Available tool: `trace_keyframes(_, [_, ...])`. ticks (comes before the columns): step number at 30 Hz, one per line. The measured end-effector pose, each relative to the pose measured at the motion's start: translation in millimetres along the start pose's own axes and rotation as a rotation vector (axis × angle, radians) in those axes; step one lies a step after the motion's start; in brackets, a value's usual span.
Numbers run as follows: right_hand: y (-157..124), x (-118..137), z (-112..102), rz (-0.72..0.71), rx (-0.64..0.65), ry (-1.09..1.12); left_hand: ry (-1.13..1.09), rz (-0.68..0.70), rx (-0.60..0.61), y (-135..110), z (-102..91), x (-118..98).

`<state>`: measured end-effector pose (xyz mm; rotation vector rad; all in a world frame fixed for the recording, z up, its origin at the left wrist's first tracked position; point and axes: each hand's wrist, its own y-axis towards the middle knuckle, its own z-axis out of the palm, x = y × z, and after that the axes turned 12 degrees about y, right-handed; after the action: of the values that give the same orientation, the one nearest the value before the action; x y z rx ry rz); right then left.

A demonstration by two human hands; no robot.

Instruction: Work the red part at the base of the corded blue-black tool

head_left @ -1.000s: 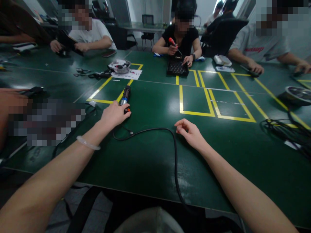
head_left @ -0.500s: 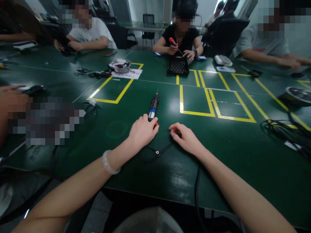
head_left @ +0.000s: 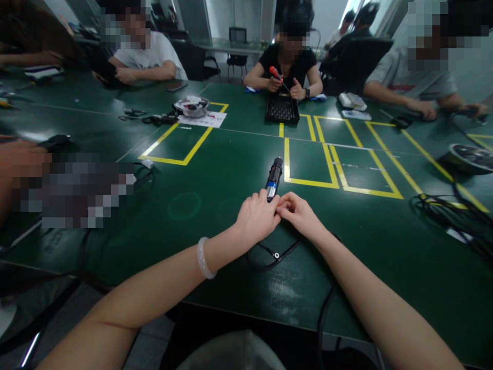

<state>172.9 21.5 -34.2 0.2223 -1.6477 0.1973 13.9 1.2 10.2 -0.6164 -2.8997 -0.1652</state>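
Note:
My left hand is wrapped over the rear of an electric screwdriver. The tool has a black front, a blue ring and a silver band. Its nose points away from me, slightly right. Closed at the fingertips, my right hand meets the left thumb beside a small orange part of the tool. My fingers partly cover that part. A black cable with a small metal ring on it loops on the table below my hands and passes under my right forearm.
The green table bears yellow tape rectangles. Across it, a person works a red-handled screwdriver over a black tray. A bowl stands back left; coiled cables and a round metal dish lie right.
My left hand has moved right with the electric screwdriver and its cable. My right hand has come against the tool's rear, fingertips closing there.

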Motion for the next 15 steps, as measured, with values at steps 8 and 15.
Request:
trace_keyframes(8, [1.2, 4.8, -0.7, 0.004, 0.053, 0.155, -0.202, 0.067, 0.096, -4.2, -1.5, 26.1])
trace_keyframes(15, [1.1, 7.1, -4.8, 0.028, 0.054, 0.192, -0.305, 0.059, 0.089, -3.5, 7.4, 31.1])
